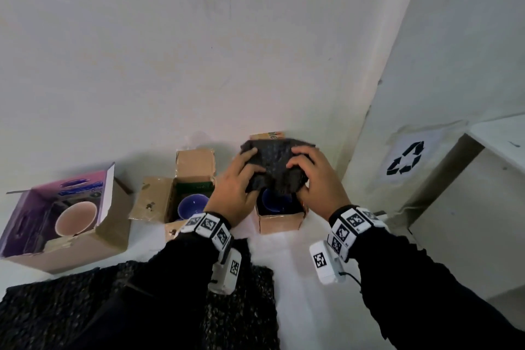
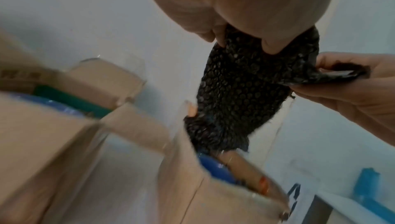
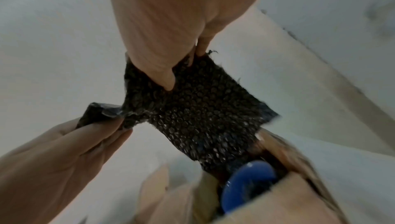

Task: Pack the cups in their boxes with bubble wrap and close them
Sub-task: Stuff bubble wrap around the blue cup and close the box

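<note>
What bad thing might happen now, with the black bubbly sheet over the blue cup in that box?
1. Both hands, left hand and right hand, pinch the bubble wrap above the right box; pushed in crooked, it may bunch on top, leaving the blue cup unpadded at the sides.
2. A bulging wad might keep the flaps from closing.
3. A hard push could tip the small box, which stands free on the table.

Illumination is soft, diffuse and moderately dim, with faint shadows. The head view bends straight lines at its edges. Both wrist views show motion blur, strongest on the cardboard boxes (image 2: pixel 53 134); close skin is defocused.
</note>
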`<act>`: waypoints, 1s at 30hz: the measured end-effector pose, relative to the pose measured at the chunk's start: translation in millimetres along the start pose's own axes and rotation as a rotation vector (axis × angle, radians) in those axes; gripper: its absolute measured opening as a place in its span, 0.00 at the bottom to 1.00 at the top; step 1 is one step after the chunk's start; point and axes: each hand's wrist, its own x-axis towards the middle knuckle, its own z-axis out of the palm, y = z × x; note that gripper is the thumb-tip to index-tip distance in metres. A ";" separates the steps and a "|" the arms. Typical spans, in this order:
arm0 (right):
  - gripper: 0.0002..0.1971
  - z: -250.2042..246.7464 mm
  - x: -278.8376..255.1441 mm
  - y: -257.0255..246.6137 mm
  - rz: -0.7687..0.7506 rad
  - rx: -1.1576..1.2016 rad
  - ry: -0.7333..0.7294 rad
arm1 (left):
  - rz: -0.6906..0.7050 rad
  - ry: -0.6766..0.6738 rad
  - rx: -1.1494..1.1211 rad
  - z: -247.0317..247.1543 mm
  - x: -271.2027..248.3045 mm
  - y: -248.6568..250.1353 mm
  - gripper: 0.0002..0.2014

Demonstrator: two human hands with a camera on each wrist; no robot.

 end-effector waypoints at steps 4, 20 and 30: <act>0.15 25.7 -27.8 32.2 0.028 -0.163 -0.235 | -0.064 -0.165 0.089 32.0 -25.7 -18.8 0.18; 0.18 46.8 -43.5 40.9 -0.074 -0.538 -0.471 | 0.087 -0.415 0.520 66.1 -15.3 -16.9 0.19; 0.07 60.8 -44.0 30.0 0.035 -0.432 -0.438 | -0.106 -0.349 0.351 63.6 -16.8 -18.8 0.08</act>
